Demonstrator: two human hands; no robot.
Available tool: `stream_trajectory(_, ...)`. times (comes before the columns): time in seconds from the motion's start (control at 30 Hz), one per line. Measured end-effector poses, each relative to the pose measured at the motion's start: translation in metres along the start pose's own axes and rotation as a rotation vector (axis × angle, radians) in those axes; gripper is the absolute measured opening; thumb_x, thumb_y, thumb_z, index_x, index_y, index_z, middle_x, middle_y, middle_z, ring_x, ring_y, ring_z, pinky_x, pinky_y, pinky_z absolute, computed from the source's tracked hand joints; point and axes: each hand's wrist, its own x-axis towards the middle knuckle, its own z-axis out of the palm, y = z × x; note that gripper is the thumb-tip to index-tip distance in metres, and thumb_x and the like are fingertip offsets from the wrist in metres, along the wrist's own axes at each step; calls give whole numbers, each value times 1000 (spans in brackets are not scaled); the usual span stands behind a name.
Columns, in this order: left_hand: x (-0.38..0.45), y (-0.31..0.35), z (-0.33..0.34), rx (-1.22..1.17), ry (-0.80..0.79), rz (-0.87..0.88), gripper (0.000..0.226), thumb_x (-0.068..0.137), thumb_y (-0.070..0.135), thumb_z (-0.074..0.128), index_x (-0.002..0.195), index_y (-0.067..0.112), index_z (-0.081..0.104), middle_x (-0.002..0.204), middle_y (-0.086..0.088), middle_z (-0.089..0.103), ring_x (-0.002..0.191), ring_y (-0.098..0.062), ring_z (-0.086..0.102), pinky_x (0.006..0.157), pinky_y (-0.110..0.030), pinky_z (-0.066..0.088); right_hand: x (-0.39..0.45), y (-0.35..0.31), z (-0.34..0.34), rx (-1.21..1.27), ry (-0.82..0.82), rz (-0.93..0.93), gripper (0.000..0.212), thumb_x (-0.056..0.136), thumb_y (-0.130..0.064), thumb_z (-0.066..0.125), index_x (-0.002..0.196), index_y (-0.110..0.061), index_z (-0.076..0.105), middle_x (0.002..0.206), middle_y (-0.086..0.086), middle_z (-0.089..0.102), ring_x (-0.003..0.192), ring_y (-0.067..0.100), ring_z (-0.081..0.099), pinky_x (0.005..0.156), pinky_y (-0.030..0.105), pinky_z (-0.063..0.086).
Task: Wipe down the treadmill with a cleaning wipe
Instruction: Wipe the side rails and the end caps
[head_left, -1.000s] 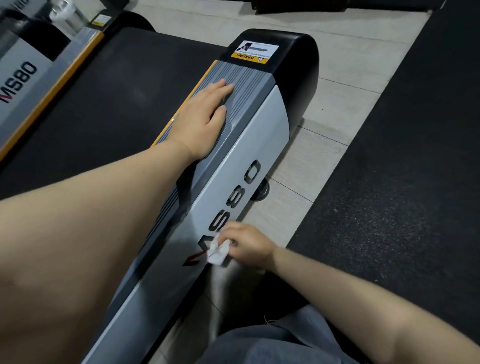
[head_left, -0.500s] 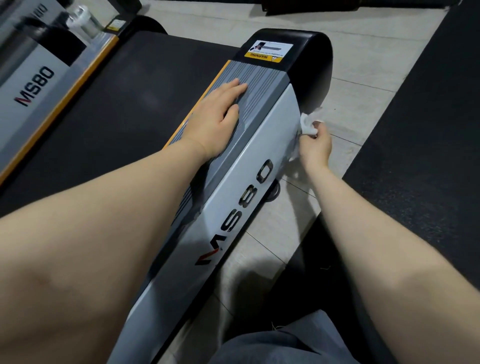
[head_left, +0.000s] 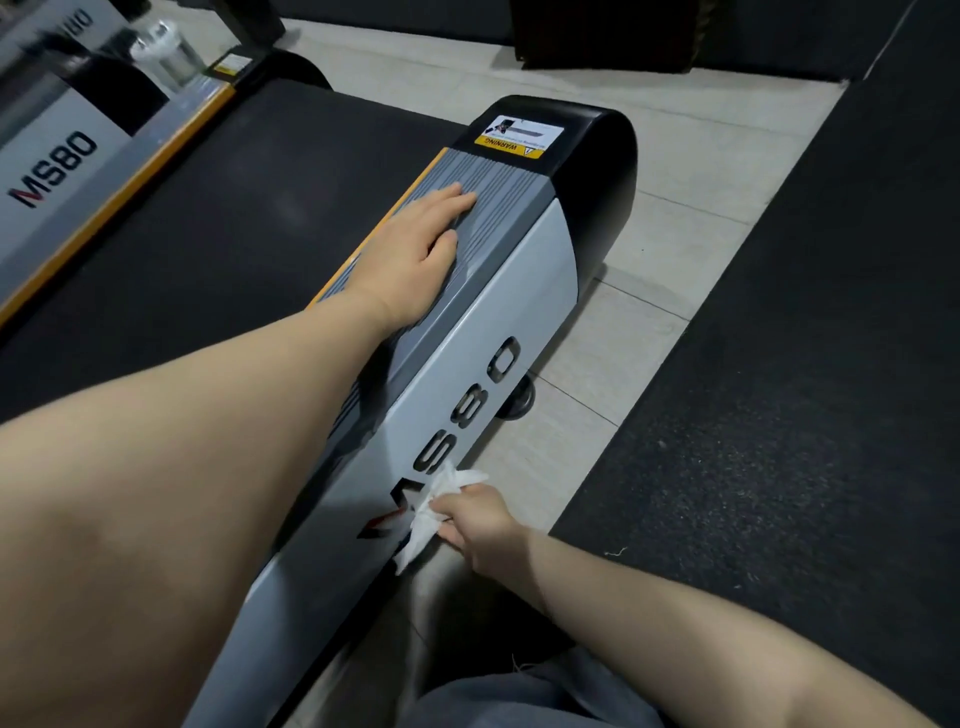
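A crumpled white wipe (head_left: 439, 506) presses against the treadmill (head_left: 498, 332) side panel, over the logo's first letter, pinched in the right hand (head_left: 480, 522) fingers. The left hand (head_left: 415, 254) lies flat, fingers straight, on the ribbed side rail. Half a second ago the wipe was near the black end cap; the side-panel wipe seems underway, and the next stroke needs steady pressure along the panel.

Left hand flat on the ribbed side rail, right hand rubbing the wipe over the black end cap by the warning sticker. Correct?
Not quite. In the head view the right hand holds the wipe against the grey side panel, at the M of the MS80 lettering. The left hand lies flat on the ribbed side rail.
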Motion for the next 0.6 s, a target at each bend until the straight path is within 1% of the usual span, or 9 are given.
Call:
stream_trajectory(0.03,0,0,0,-2,1,1,47,104,17,35,150,24,41,159,6,32,147,-9,24,118,-21,14,-1,-13,-3,14,-46,34,18,87,14,51,81,-2,56,76,12,60,66,17,69,60,25,57)
stream_trajectory(0.07,0,0,0,-4,4,2,47,104,16,35,150,24,41,159,5,32,147,-9,25,119,-22,14,-1,-28,-8,11,-44,29,17,87,13,52,87,-3,57,82,11,62,73,18,69,64,26,58)
stream_trajectory(0.13,0,0,1,-5,7,9,47,103,15,36,149,23,42,159,4,33,147,-11,26,119,-23,15,-8,-69,-17,-13,32,-86,21,86,9,54,93,-10,58,94,9,66,90,23,67,75,31,58)
stream_trajectory(0.27,1,1,1,4,26,0,47,103,13,37,149,21,42,158,4,35,146,-11,28,114,-17,14,-21,-173,-33,-226,259,-633,19,90,-5,58,94,-23,63,95,0,66,92,18,63,77,26,52)
stream_trajectory(0.33,1,1,1,-3,37,-28,47,103,14,39,150,19,40,157,3,37,144,-12,31,114,-18,17,-23,-221,-34,-412,373,-934,17,90,-13,59,104,-22,66,102,-2,63,92,12,58,78,16,46)
stream_trajectory(0.4,1,-1,2,-8,44,-51,48,101,16,40,149,19,40,154,2,40,142,-14,34,117,-25,21,-18,-258,-31,-665,460,-1203,22,90,-15,59,109,-17,68,102,-2,58,91,11,51,76,7,36)
stream_trajectory(0.43,3,-1,2,-5,44,-41,48,100,17,40,148,19,42,153,1,42,141,-16,36,119,-32,24,-14,-274,-28,-832,474,-1294,23,89,-17,58,109,-16,70,102,-2,57,94,13,50,79,9,34)
stream_trajectory(0.5,5,-2,2,21,30,4,51,94,22,38,144,19,46,148,-1,47,137,-20,41,116,-43,31,-2,-300,-24,-1185,420,-1398,30,87,-23,52,107,-15,72,112,4,60,105,23,52,93,25,38)
stream_trajectory(0.6,5,-4,3,61,25,15,51,92,25,39,142,17,51,149,-2,47,139,-22,39,117,-44,29,15,-333,-19,-1570,345,-1305,38,86,-19,45,115,-13,69,123,8,62,119,31,52,109,42,34)
